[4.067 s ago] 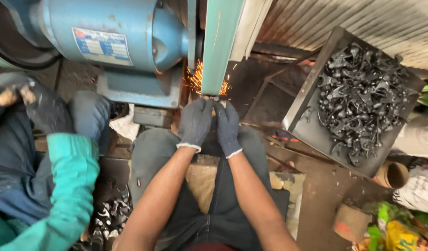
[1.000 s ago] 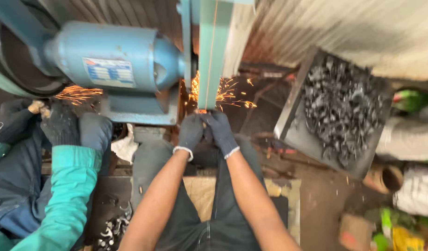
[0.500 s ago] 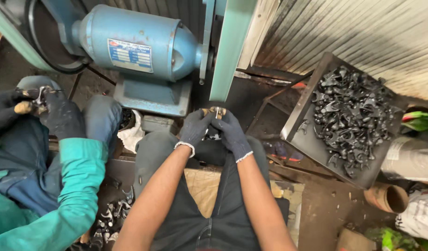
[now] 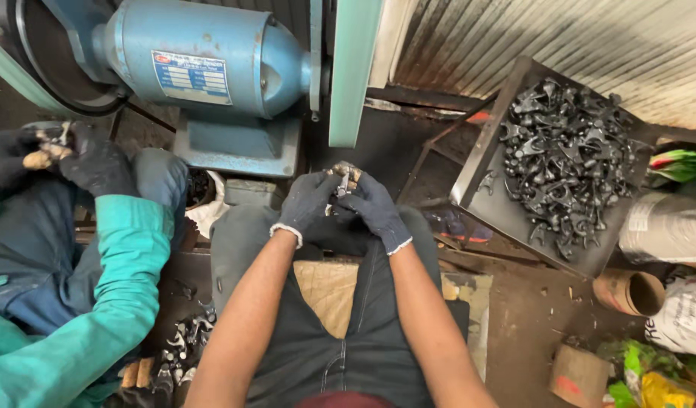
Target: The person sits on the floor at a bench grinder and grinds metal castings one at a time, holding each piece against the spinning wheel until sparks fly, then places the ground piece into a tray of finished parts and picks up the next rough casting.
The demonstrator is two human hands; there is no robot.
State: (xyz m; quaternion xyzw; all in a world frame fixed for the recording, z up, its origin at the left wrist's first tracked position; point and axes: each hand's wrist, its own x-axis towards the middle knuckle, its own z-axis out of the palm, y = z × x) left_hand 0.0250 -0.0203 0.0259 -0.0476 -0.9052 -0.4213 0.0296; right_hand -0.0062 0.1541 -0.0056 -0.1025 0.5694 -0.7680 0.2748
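1. Both gloved hands are meeting in front of the belt (image 4: 354,72): the left hand (image 4: 306,202) and right hand (image 4: 374,211) are closing together on a small metal part (image 4: 343,180), pinched between the fingertips just below the belt's lower end.
2. The part is sitting clear of the belt, not touching it, so this looks like the checking step between grinding passes; the glare is hiding how finished the edge is.
3. The next move is calling for a firm two-handed grip and a steady press upward onto the belt.
4. Against the frame a second ago, the sparks are gone and the hands are sitting lower, away from the belt.
5. The tray (image 4: 475,175) of dark parts is waiting at right; a co-worker's glove (image 4: 97,162) is working at left, by the motor (image 4: 204,57).
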